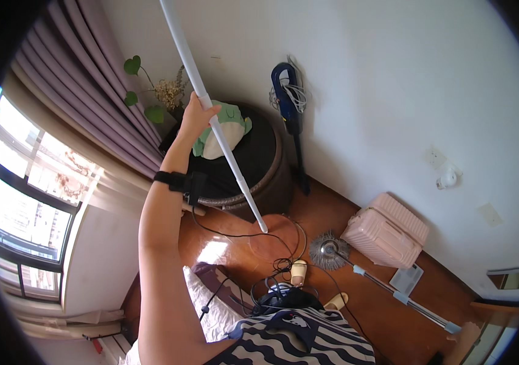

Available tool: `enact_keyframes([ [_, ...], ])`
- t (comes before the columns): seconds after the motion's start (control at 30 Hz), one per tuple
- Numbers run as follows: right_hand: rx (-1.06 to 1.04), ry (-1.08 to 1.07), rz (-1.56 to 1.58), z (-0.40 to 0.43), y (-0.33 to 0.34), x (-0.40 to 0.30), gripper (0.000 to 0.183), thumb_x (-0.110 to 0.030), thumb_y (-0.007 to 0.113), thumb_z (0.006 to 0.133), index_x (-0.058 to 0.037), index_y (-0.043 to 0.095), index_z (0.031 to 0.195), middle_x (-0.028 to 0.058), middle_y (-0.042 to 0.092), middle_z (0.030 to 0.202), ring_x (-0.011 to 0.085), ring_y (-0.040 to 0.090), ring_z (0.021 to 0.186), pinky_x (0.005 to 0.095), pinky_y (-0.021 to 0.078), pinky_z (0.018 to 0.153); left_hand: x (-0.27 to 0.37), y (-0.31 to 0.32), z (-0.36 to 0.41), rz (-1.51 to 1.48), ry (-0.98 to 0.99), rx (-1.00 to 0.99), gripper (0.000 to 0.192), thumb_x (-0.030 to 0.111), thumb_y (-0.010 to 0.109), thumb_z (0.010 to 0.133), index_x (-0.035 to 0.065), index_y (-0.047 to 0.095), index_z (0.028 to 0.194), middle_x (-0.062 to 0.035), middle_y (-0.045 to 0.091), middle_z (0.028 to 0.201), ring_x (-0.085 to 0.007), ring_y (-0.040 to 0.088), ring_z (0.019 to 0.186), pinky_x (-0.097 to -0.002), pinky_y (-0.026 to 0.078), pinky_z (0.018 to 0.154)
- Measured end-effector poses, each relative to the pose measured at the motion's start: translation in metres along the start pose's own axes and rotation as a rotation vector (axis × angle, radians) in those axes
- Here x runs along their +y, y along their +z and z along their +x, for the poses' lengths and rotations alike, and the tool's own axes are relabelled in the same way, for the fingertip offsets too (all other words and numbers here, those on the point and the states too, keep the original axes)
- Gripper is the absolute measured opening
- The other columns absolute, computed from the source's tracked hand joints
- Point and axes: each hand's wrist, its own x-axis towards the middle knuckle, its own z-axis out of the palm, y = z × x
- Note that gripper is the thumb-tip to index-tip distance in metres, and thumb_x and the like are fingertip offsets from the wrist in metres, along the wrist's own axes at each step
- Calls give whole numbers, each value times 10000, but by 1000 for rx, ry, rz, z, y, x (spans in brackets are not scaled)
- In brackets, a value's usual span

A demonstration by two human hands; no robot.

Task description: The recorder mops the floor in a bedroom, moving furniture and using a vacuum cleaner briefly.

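Note:
My left hand (197,116) is raised, its fingers around a long white telescopic pole (234,159). The pole slants from the top edge down towards the floor; whether its lower tip touches anything is unclear. A black strap with a small device circles my left wrist. At the lower right, a blurred skin-coloured shape, which looks like my right hand (465,336), is at the upper end of a mop handle (423,311); its fingers cannot be made out. The round grey mop head (329,250) lies near the pink suitcase (389,232). Black cables hang around my striped top.
A round dark brown ottoman (259,173) bears a green and white plush toy (227,132). Beside it a dark blue stick vacuum (289,100) leans on the wall. Purple curtains (90,77) and a window are at left. Slippers and a flat scale (406,279) are on the floor.

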Motion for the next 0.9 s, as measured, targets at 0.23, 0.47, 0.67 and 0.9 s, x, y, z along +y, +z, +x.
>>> enact_keyframes([
  [0.23,21,103,-12,-14,-1,-4,582,-487,803,255,-86,661,653,90,639,717,238,626,713,315,495,625,-26,7,70,11,18,-20,504,182,682,694,14,357,1041,-124,556,780,-216,595,641,-317,494,470],
  [0.47,47,40,-70,-21,-8,-10,596,-503,788,272,-98,673,694,87,639,734,238,625,725,312,488,632,-59,7,67,-6,-111,-73,542,143,649,727,14,295,1116,-130,552,763,-215,608,611,-311,489,452],
  [0.67,139,26,-12,-16,-33,-9,572,-492,776,278,-96,655,672,91,632,723,252,618,719,319,482,601,-72,-25,-3,-115,-182,-185,517,116,624,754,56,312,1163,-75,534,849,-160,603,701,-287,495,547],
  [0.9,97,-78,-191,32,-118,-47,559,-483,775,288,-92,648,667,92,630,720,254,617,712,326,482,597,-72,-49,-71,-102,-160,-216,543,115,630,718,6,337,1162,-77,547,725,-150,588,631,-273,481,547],
])
